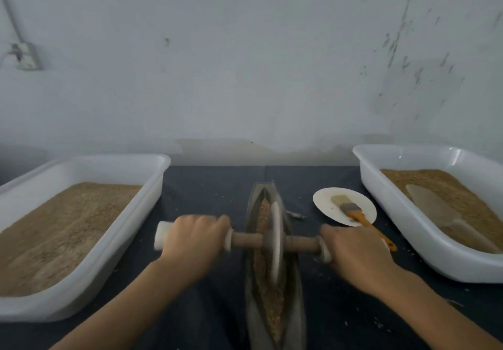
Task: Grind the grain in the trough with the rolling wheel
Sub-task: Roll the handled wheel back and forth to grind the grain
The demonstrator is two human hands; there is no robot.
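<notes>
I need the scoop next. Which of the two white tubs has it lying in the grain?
The right tub, beside the plate with the brush: a pale scoop lies on its grain. The left tub holds only grain.

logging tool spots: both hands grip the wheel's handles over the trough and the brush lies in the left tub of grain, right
Not quite. The hands, left and right, do grip the wheel's handles over the trough, but the brush lies on the small white plate right of the trough, not in the left tub. The head view shows it.
</notes>
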